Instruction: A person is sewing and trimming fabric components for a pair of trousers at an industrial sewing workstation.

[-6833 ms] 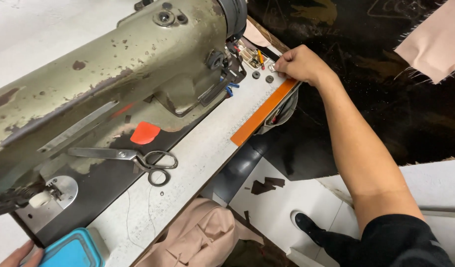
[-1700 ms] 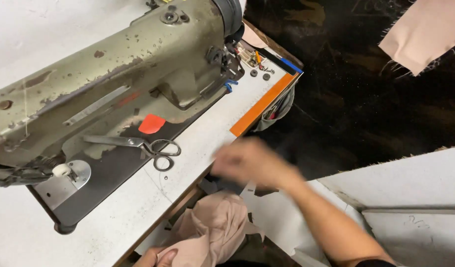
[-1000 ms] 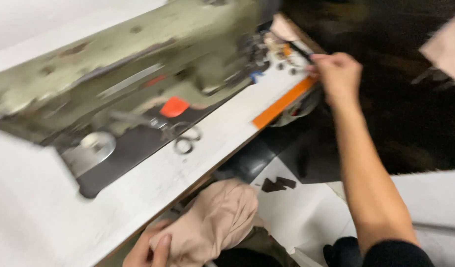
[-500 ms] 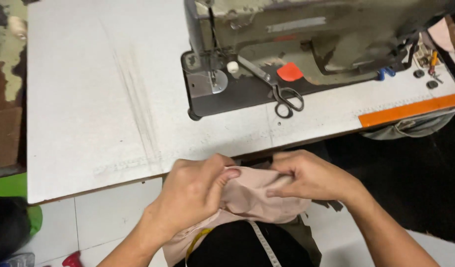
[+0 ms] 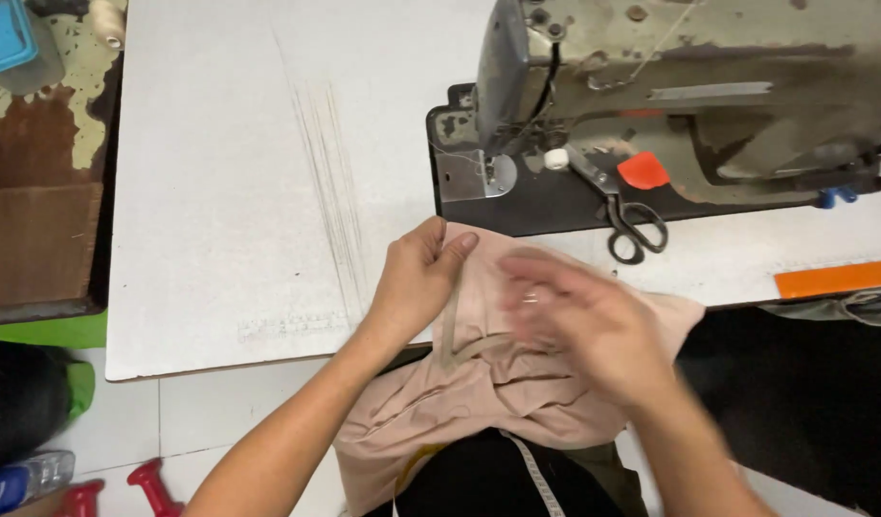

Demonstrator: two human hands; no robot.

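A pink-beige garment (image 5: 517, 383) lies over the front edge of the white sewing table (image 5: 239, 191) and hangs into my lap. My left hand (image 5: 417, 278) pinches its upper left edge on the tabletop, just in front of the machine's needle plate (image 5: 464, 177). My right hand (image 5: 584, 321) is blurred and rests on the fabric to the right; whether it grips the cloth is unclear. The worn olive sewing machine (image 5: 689, 86) stands behind both hands.
Black-handled scissors (image 5: 627, 215) and an orange-red piece (image 5: 643, 170) lie on the machine's black base. An orange strip (image 5: 836, 278) sits at the table's right edge. A blue box (image 5: 8, 33) and a rusty surface (image 5: 33, 163) are at left. A measuring tape (image 5: 536, 474) hangs below.
My right hand came back from the far end of the machine. Both hands lifted the garment from my lap onto the table edge, and my view swung to face the needle end.
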